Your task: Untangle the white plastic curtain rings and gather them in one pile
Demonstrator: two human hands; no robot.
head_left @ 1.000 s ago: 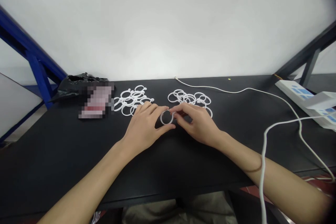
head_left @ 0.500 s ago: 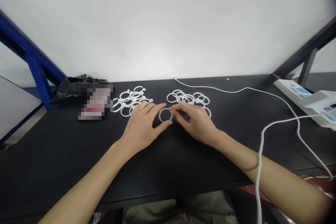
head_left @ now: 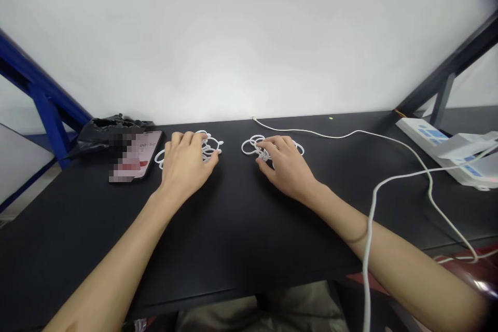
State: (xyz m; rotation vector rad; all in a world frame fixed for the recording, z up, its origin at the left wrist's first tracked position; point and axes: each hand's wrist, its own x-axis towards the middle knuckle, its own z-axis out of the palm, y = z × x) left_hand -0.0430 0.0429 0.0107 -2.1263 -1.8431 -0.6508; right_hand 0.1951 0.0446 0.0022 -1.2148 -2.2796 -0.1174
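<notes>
Two piles of white plastic rings lie on the black table (head_left: 241, 218). My left hand (head_left: 185, 165) lies palm down on the left ring pile (head_left: 212, 146), fingers stretched flat over it and thumb out to the right. My right hand (head_left: 286, 165) rests on the right ring pile (head_left: 251, 146), fingers extended with their tips on the rings and the thumb close beside them. I cannot make out a ring lifted in either hand. Both hands hide much of each pile.
A phone (head_left: 134, 162) lies left of the left pile, with a crumpled black bag (head_left: 103, 129) behind it. A white cable (head_left: 373, 192) runs across the right side, over my right forearm. A white power strip (head_left: 447, 150) sits at the far right. A white wall stands behind.
Both hands held one ring together at the table's middle. They have since parted: the left hand went back-left onto the left pile, the right hand back onto the right pile.
</notes>
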